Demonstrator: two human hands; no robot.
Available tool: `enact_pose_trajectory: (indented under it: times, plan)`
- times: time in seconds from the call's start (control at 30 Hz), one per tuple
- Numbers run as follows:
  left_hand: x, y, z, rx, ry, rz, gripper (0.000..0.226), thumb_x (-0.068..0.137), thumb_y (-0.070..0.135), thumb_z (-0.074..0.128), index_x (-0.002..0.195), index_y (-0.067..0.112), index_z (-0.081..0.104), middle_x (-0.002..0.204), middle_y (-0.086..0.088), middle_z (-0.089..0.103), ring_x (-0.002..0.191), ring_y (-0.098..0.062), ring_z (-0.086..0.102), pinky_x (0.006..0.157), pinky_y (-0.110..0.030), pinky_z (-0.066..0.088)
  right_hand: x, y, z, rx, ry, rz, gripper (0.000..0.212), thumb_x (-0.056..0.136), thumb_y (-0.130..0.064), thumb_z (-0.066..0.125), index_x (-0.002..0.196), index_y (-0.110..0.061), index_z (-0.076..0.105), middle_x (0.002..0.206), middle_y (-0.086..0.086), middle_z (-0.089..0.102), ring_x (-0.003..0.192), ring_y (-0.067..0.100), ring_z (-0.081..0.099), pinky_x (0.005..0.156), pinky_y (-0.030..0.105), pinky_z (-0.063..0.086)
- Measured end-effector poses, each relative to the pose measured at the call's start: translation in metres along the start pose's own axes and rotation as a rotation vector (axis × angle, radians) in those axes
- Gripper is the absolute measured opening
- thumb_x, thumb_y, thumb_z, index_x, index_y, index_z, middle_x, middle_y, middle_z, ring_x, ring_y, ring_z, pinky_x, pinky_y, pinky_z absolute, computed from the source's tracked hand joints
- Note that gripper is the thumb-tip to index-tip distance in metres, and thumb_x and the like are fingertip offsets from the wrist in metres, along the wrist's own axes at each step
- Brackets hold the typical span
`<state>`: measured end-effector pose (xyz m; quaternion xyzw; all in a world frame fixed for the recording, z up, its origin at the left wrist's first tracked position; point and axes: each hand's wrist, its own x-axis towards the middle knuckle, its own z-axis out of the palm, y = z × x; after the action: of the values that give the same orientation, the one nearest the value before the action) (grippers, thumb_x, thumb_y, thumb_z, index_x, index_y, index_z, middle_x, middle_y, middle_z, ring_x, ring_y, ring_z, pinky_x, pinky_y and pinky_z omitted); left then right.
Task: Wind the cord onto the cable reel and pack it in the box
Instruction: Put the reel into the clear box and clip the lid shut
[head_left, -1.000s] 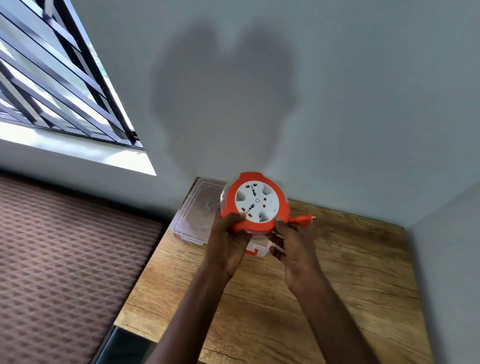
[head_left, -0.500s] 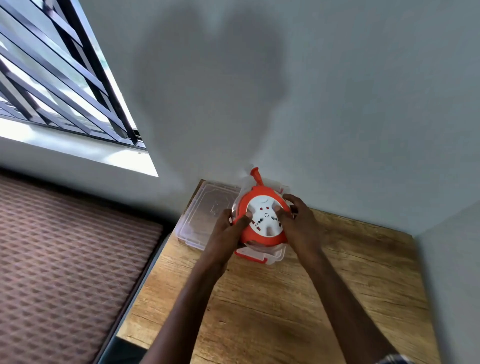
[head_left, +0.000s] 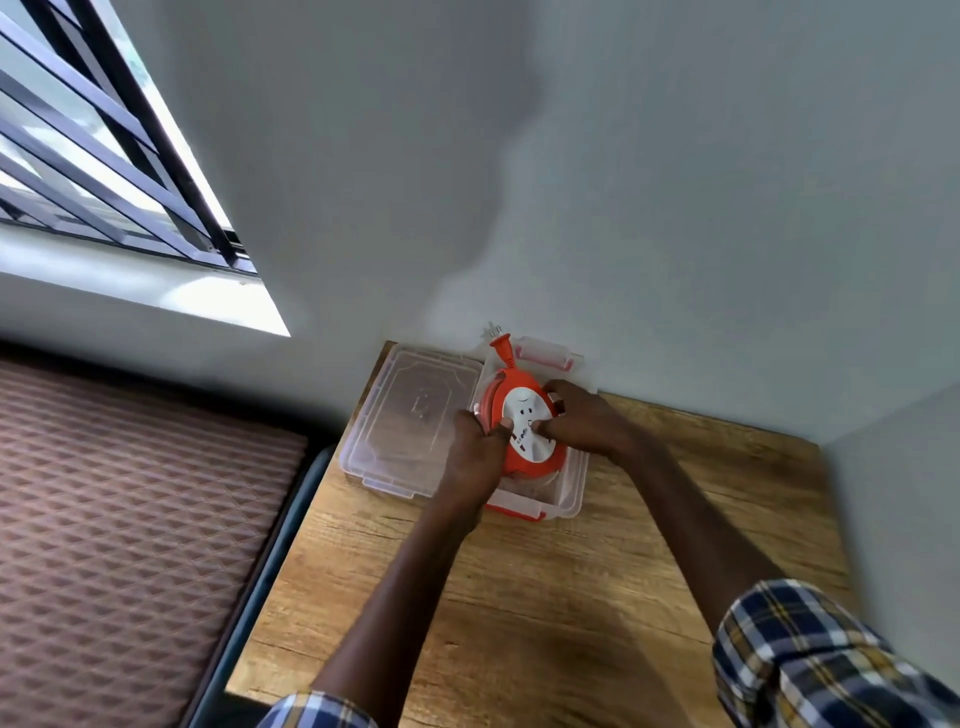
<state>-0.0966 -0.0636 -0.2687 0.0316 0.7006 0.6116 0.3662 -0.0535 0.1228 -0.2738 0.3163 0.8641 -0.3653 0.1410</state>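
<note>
Nearest the camera, two plaid sleeves (head_left: 810, 660) frame a bare stretch of the wooden worktop (head_left: 545, 613). Further out, the left hand (head_left: 475, 457) and the right hand (head_left: 584, 421) both press on the reel (head_left: 524, 434), fingers (head_left: 540, 428) closed around its rim and white socket face. The reel sits inside the clear box (head_left: 569, 488), which rests on the worktop near the wall. Cord looks fully wound: orange turns show at the reel's left edge and nothing trails across the worktop. The plug (head_left: 501, 348) sticks up past the far side of the reel, over the box's far rim.

Judged from this, winding is done and the reel is being seated in the box. Tucking the plug in and fitting the lid (head_left: 410, 421), which lies beside the box on its left, seem to be left; the red latches (head_left: 543, 356) are not yet fastened.

No brand or readable writing shows; the marks on the socket face and the embossing on the lid are too blurred to read.
</note>
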Motion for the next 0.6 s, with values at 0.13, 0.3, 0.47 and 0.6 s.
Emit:
enact_pose_trajectory:
  times: [0.13,0.3,0.47,0.6]
  plan:
    - [0.001,-0.006,0.016,0.121,0.067,-0.017,0.033,0.111,0.028,0.057,0.135,0.012,0.041,0.132,-0.014,0.063,0.116,-0.03,0.067,0.096,-0.052,0.062,0.009,-0.002,0.0,-0.1,-0.067,0.039,0.066,0.089,-0.038,0.069,0.146,-0.017,0.043,0.141,0.008,0.059,0.118,0.026,0.061,0.093,0.041,0.055]
    - [0.006,-0.008,0.026,0.596,0.143,-0.016,0.035,0.101,0.022,0.065,0.129,0.002,0.056,0.128,-0.022,0.068,0.117,-0.04,0.067,0.082,-0.036,0.047,0.008,-0.009,0.004,-0.263,-0.097,0.03,0.061,0.09,-0.04,0.064,0.143,-0.014,0.046,0.135,0.009,0.062,0.113,0.025,0.062,0.092,0.041,0.056]
    - [0.002,-0.005,0.022,0.898,0.17,0.207,0.02,0.099,0.017,0.068,0.11,0.001,0.073,0.104,-0.019,0.076,0.094,-0.036,0.075,0.069,-0.034,0.05,0.0,-0.007,0.004,-0.328,-0.061,-0.019,0.057,0.091,-0.042,0.064,0.141,-0.016,0.051,0.133,0.008,0.064,0.113,0.026,0.064,0.091,0.041,0.055]
    - [-0.005,0.006,0.014,0.987,0.357,0.268,0.028,0.098,0.036,0.077,0.105,0.009,0.076,0.095,-0.009,0.079,0.078,-0.024,0.076,0.064,-0.035,0.061,-0.007,0.003,0.005,-0.359,0.181,-0.147,0.044,0.086,-0.029,0.065,0.13,-0.021,0.062,0.127,0.006,0.067,0.111,0.026,0.064,0.087,0.041,0.056]
